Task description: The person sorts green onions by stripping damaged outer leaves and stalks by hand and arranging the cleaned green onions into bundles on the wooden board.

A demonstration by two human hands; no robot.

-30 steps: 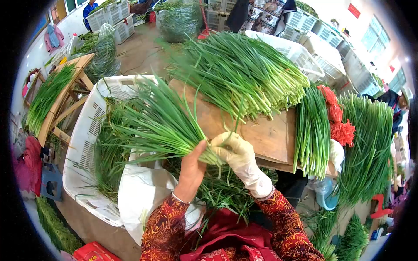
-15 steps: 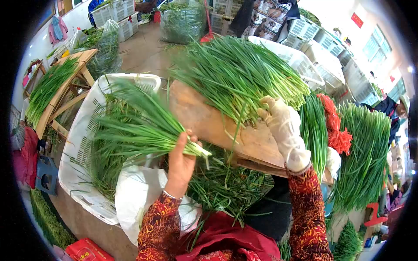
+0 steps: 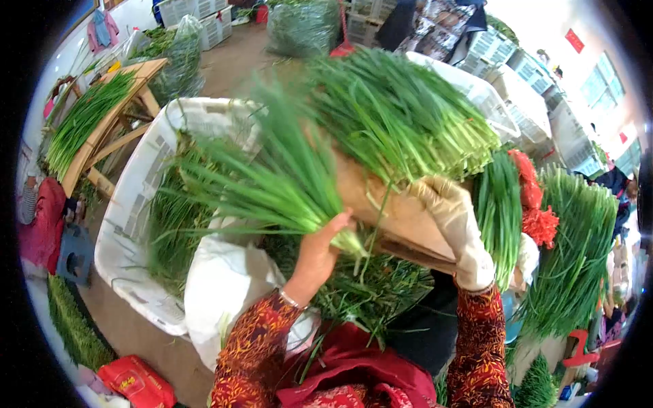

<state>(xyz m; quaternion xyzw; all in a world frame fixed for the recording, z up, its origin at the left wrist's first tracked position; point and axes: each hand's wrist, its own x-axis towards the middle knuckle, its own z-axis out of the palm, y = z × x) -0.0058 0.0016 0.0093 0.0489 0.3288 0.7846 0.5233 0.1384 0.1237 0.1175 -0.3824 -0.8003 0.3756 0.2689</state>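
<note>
A fanned bunch of garlic chives is in my left hand, which is bare and closed around the pale stem ends. The leaves spread up and to the left, blurred by motion. My right hand wears a cream glove and rests over the wooden board. Its fingers reach out toward the near edge of a large pile of garlic chives, and I see nothing held in them. That pile lies across the board with stem ends to the right. A few loose blades hang near the board's front edge.
A white plastic basket with loose greens stands at left, a white sack over its near side. Cut leaves lie below the board. Red ties and more chives are at right. A wooden bench stands far left.
My left hand has moved right and slightly down with the bunch, whose leaves now fan wider. My right hand has shifted slightly down beside the pile. The whole view has turned a little.
</note>
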